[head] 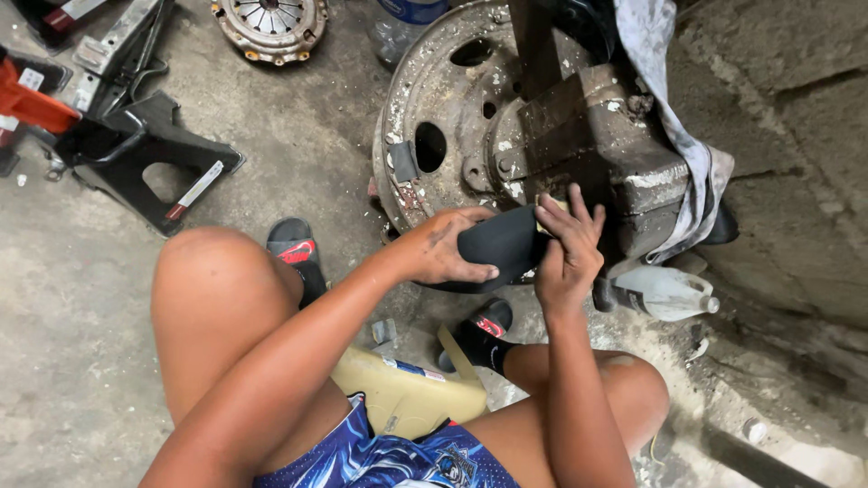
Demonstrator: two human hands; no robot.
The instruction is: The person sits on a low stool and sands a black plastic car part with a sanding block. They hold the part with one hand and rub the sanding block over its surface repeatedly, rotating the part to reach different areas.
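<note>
Head view, you're seated low on a yellowish plastic jerrycan (pixel 407 393), knees apart, bare legs, blue patterned shorts (pixel 389 461). Your left hand (pixel 443 246) is curled around a black curved piece (pixel 502 248), looks like rubber or a dark pad, thumb under its lower edge and fingers over the top, grip closed on it. Your right hand (pixel 568 248) is at the right end of that same black piece, fingers (pixel 579 212) bent and pressed against a small pale bit (pixel 547 206) where the piece meets the metal block; whether it pinches that bit or only presses on it, can't tell. The black piece sits between both hands, just in front of a rusty steel wheel rim (pixel 434 99) that lies on the concrete floor (pixel 81 298). On the rim stands a heavy grey-brown metal block (pixel 588 126), vise-like, with a dirty grey-white rag (pixel 674 117) hanging over its right side. A clear plastic bottle (pixel 665 291) lies on its side just right of your right hand, near the block's base. Black sandals with red marks: one (pixel 294 248) beside your left knee, one (pixel 484 330) below the black piece. Far left, a black jack stand (pixel 149 154) with an orange tool (pixel 32 104) near it. Top centre, a round clutch plate (pixel 269 25); another bottle (pixel 402 25) just right of it, partly cut off. Rough concrete wall (pixel 796 163) on the right.
</note>
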